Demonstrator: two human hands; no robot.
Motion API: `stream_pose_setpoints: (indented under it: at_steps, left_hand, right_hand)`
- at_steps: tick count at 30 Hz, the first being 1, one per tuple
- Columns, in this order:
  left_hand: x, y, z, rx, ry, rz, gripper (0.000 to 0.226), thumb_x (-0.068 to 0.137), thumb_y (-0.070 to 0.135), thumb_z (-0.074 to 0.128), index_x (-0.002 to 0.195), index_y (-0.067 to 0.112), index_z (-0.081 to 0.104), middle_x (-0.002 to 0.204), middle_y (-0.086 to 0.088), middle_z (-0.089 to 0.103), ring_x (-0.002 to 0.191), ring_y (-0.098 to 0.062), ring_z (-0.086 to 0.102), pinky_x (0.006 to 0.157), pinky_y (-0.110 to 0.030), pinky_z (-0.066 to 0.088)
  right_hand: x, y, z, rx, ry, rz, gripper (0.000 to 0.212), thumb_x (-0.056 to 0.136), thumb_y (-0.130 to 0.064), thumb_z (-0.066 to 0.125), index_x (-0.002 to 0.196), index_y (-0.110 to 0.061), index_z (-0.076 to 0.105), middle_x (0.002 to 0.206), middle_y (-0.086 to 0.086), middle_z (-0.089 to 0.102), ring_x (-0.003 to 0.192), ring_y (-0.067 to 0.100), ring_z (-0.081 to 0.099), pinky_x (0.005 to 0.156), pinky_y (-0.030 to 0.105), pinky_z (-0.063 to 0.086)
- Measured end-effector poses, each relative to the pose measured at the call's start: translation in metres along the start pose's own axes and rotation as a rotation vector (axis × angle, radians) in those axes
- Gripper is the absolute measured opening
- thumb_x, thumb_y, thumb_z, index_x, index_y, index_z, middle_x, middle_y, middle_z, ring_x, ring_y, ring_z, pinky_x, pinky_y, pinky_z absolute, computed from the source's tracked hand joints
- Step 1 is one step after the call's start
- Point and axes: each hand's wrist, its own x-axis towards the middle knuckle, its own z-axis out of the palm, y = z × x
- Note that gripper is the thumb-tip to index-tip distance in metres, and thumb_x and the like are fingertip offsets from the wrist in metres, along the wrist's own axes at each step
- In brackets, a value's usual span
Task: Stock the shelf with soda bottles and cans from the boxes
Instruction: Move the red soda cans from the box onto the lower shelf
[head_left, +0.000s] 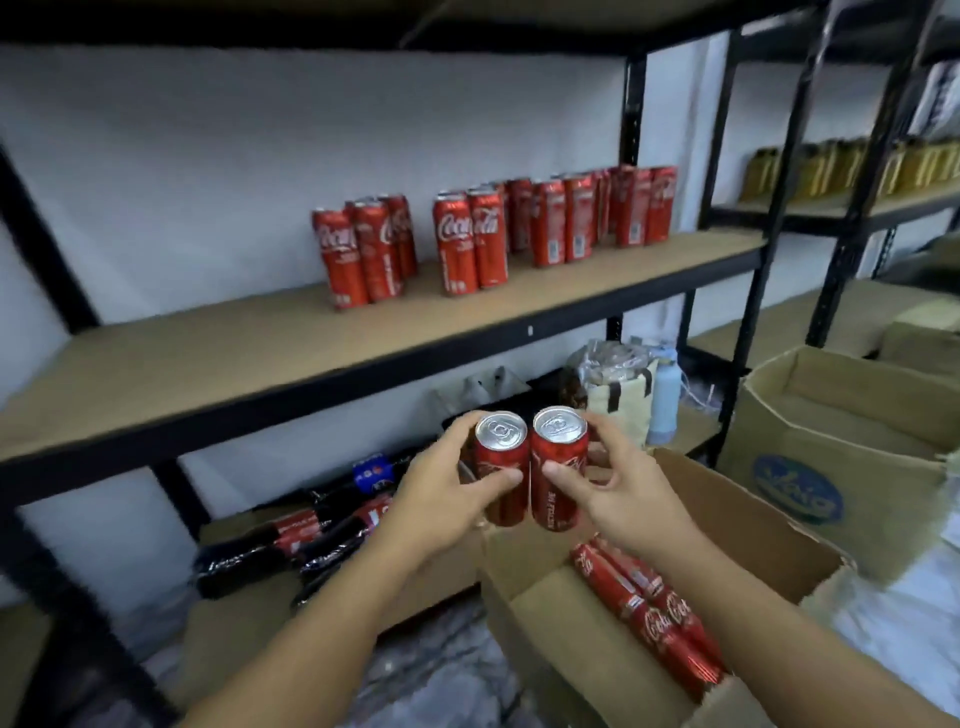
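Head view: left hand (441, 501) grips the left Coca-Cola can (500, 470), right hand (626, 496) the right Coca-Cola can (560, 467), touching, above the near cardboard box (753, 522). Lifted carelessly, they could clip the shelf (234, 358) or topple shelved cans (470, 244).

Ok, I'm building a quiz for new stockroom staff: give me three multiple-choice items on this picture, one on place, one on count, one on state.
1. The dark plastic soda bottles lie: A in the box; B on the lower shelf; C on the floor.
2. Red aluminium soda cans held in the hands: A one; B four; C two.
3. Red cans in the open brown cardboard box: A lying down; B upright; C crushed.
B: they rest below the stocked shelf. C: the left hand grips one, the right hand the other. A: their sides face up.
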Motion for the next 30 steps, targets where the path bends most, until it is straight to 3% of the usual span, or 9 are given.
stream_pose_setpoints:
  at_steps: [4,9,11,14,17,21,26,28,30]
  left_hand:
    - [-0.014,0.051,-0.072,0.012,0.144,0.078,0.052,0.085,0.038,0.081,0.131,0.044,0.058,0.119,0.021,0.070,0.112,-0.001,0.064,0.100,-0.029,0.050]
    - [-0.014,0.087,-0.147,-0.064,0.279,0.059,0.048,0.086,0.030,0.082,0.127,0.042,0.061,0.115,0.016,0.073,0.105,-0.002,0.069,0.098,-0.040,0.056]
    - [-0.005,0.088,-0.172,-0.058,0.345,0.050,0.046,0.085,0.030,0.082,0.126,0.039,0.063,0.113,0.014,0.073,0.102,-0.002,0.070,0.094,-0.042,0.059]
    - [0.012,0.083,-0.203,0.011,0.426,0.040,0.041,0.087,0.033,0.079,0.123,0.041,0.061,0.111,0.020,0.070,0.099,0.011,0.064,0.090,-0.025,0.057]
    - [0.031,0.070,-0.226,0.080,0.470,-0.002,0.034,0.093,0.036,0.073,0.121,0.043,0.055,0.107,0.031,0.061,0.099,0.022,0.055,0.073,-0.003,0.044]
    - [0.066,0.040,-0.247,0.094,0.525,-0.061,0.030,0.097,0.037,0.067,0.125,0.037,0.058,0.107,0.029,0.061,0.096,0.022,0.052,0.074,-0.007,0.041]
    - [0.101,0.012,-0.257,0.018,0.591,-0.028,0.030,0.099,0.021,0.066,0.128,0.025,0.062,0.106,0.022,0.068,0.088,0.022,0.060,0.072,0.000,0.044]
    - [0.108,0.002,-0.259,0.053,0.574,-0.036,0.033,0.099,0.026,0.065,0.132,0.028,0.058,0.110,0.022,0.068,0.092,0.018,0.062,0.080,-0.006,0.048]
    - [0.109,-0.010,-0.262,0.107,0.518,-0.085,0.044,0.098,0.030,0.067,0.138,0.035,0.050,0.116,0.023,0.064,0.101,0.012,0.061,0.089,-0.016,0.048]
  right_hand:
    - [0.013,-0.076,0.011,0.009,-0.041,-0.139,0.047,0.088,-0.046,0.074,0.130,-0.049,0.052,0.116,-0.031,0.066,0.110,-0.005,0.062,0.100,0.035,0.053]
    - [0.049,-0.151,0.039,0.090,-0.152,-0.200,0.047,0.091,-0.054,0.067,0.131,-0.054,0.043,0.118,-0.033,0.059,0.115,-0.002,0.060,0.098,0.035,0.053]
    - [0.069,-0.174,0.055,0.131,-0.202,-0.205,0.052,0.093,-0.050,0.066,0.137,-0.047,0.039,0.121,-0.027,0.058,0.114,-0.002,0.059,0.093,0.032,0.054]
    - [0.105,-0.195,0.083,0.166,-0.255,-0.195,0.056,0.093,-0.048,0.067,0.140,-0.041,0.038,0.116,-0.021,0.063,0.101,-0.007,0.066,0.083,0.024,0.058]
    - [0.145,-0.204,0.116,0.132,-0.253,-0.165,0.060,0.088,-0.057,0.069,0.139,-0.046,0.038,0.125,-0.016,0.064,0.110,0.007,0.066,0.092,0.046,0.059]
    - [0.192,-0.209,0.156,0.101,-0.241,-0.131,0.072,0.083,-0.063,0.070,0.143,-0.042,0.036,0.133,-0.011,0.062,0.119,0.015,0.062,0.092,0.052,0.058]
    - [0.236,-0.190,0.193,0.064,-0.188,-0.124,0.094,0.063,-0.084,0.061,0.145,-0.046,0.035,0.134,-0.012,0.062,0.122,0.016,0.061,0.102,0.050,0.052]
    - [0.237,-0.189,0.199,0.036,-0.186,-0.119,0.087,0.076,-0.075,0.064,0.150,-0.045,0.030,0.139,-0.017,0.057,0.127,0.011,0.055,0.108,0.047,0.048]
    - [0.234,-0.185,0.201,0.002,-0.249,-0.139,0.079,0.093,-0.048,0.067,0.156,-0.039,0.021,0.135,-0.020,0.048,0.127,0.005,0.046,0.114,0.041,0.041]
